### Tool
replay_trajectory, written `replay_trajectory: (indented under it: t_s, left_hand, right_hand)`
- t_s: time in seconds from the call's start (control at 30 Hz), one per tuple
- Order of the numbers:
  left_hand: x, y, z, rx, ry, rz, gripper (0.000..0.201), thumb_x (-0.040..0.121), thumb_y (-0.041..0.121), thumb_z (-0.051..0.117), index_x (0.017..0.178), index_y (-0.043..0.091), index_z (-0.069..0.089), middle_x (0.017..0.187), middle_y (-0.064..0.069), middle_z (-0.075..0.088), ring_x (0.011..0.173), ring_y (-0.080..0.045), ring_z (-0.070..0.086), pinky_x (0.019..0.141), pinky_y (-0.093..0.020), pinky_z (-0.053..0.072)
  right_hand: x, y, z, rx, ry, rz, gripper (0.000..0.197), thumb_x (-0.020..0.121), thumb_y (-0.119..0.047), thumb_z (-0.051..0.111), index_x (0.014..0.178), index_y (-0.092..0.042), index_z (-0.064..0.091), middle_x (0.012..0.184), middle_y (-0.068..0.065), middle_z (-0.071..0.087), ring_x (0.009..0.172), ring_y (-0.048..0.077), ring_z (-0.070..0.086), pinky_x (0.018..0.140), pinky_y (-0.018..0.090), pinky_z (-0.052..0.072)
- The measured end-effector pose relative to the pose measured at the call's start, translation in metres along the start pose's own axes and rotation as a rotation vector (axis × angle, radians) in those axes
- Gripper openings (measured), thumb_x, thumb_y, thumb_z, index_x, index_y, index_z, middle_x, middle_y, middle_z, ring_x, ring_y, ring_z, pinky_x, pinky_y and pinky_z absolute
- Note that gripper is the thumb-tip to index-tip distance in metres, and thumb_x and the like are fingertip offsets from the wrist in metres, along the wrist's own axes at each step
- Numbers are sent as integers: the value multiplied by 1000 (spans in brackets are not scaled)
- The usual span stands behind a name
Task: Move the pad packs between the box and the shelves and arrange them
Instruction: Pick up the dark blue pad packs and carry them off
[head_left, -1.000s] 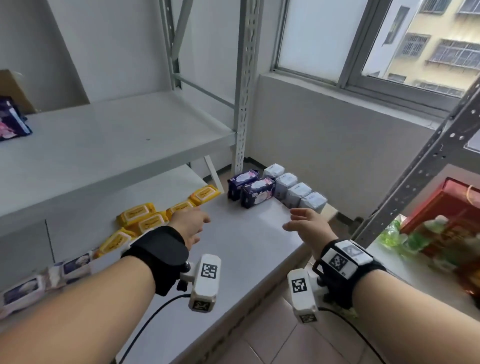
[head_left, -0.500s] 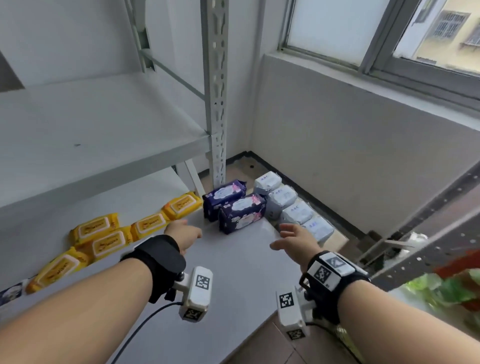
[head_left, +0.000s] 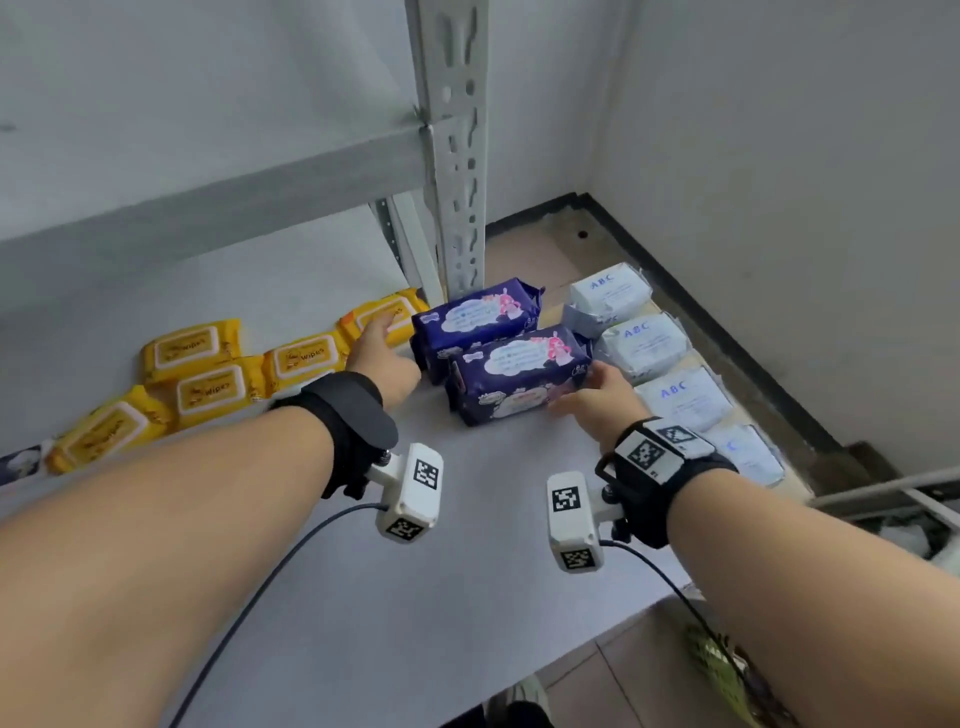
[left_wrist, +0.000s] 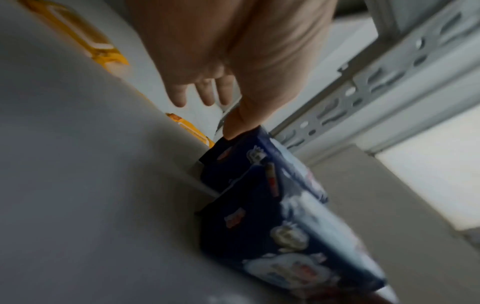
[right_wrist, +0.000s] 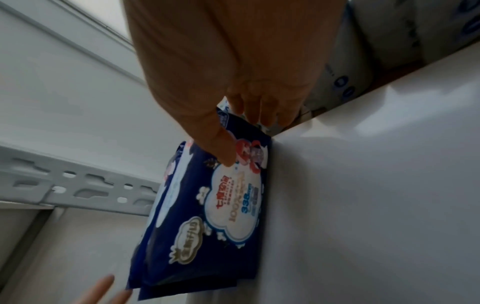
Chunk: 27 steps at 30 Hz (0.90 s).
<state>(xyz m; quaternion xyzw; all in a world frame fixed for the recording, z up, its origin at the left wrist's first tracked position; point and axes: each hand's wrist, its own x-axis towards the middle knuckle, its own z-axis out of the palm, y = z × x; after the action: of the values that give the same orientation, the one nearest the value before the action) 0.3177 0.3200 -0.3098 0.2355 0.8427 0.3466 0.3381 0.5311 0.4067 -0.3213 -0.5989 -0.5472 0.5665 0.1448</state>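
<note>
Two dark blue pad packs stand side by side on the lower shelf (head_left: 415, 597), by the post. My left hand (head_left: 387, 353) is at the left end of the far blue pack (head_left: 478, 317). In the left wrist view its thumb touches that pack's top corner (left_wrist: 249, 148) while the hand (left_wrist: 215, 115) keeps its fingers straight and spread. My right hand (head_left: 592, 395) grips the right end of the near blue pack (head_left: 519, 374). The right wrist view shows that hand (right_wrist: 242, 142) with its thumb on the near blue pack's printed face (right_wrist: 233, 205) and its fingers over the pack's end.
A row of white ABC packs (head_left: 644, 343) lies just right of the shelf edge on a brown cardboard surface. Several yellow wipes packs (head_left: 208, 384) sit at the back left. The slotted steel post (head_left: 457, 156) rises behind the blue packs, under the upper shelf (head_left: 208, 104).
Both hands have reached forward to the blue packs. The left thumb now touches the far pack and the right hand has taken the near pack's end. The view has dropped and moved closer.
</note>
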Motion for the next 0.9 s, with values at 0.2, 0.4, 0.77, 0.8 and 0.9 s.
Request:
replay_trajectory:
  t_s: [0.2, 0.4, 0.77, 0.8, 0.9]
  left_hand:
    - [19, 7, 24, 97, 23, 151, 89, 73, -7, 65, 147, 21, 25, 144, -7, 42, 129, -24, 44, 105, -31, 41]
    - [30, 6, 35, 65, 53, 111, 72, 77, -6, 64, 140, 15, 37, 138, -9, 48, 124, -23, 48, 88, -21, 40]
    - [20, -24, 16, 64, -14, 104, 71, 70, -2, 70, 133, 17, 43, 130, -7, 56, 118, -23, 54, 98, -33, 47]
    - [19, -25, 16, 49, -13, 104, 73, 69, -1, 73, 133, 17, 42, 130, -7, 55, 118, -22, 53, 99, -35, 47]
    - [18, -28, 17, -23, -27, 121, 83, 67, 0, 78, 137, 19, 37, 136, -5, 50, 123, -19, 50, 97, -32, 48]
  right_hand:
    - [25, 8, 4, 10, -22, -99, 63, 69, 1, 74, 124, -18, 51, 117, 4, 62, 104, 19, 58, 95, 38, 47]
    - [36, 12, 7, -5, -74, -138, 74, 61, 9, 78, 125, -13, 47, 105, -5, 59, 92, 11, 56, 70, 19, 45]
    - [31, 21, 8, -46, -344, -50, 59, 59, 12, 79, 108, -14, 59, 109, 5, 68, 99, 21, 63, 85, 37, 53]
    - [29, 23, 7, -40, -360, -55, 57, 60, 14, 78, 106, -14, 60, 105, 5, 69, 95, 20, 64, 78, 33, 55]
    - [25, 26, 4, -25, -388, -68, 59, 60, 17, 76, 111, -7, 61, 104, 8, 70, 85, 17, 66, 57, 21, 53]
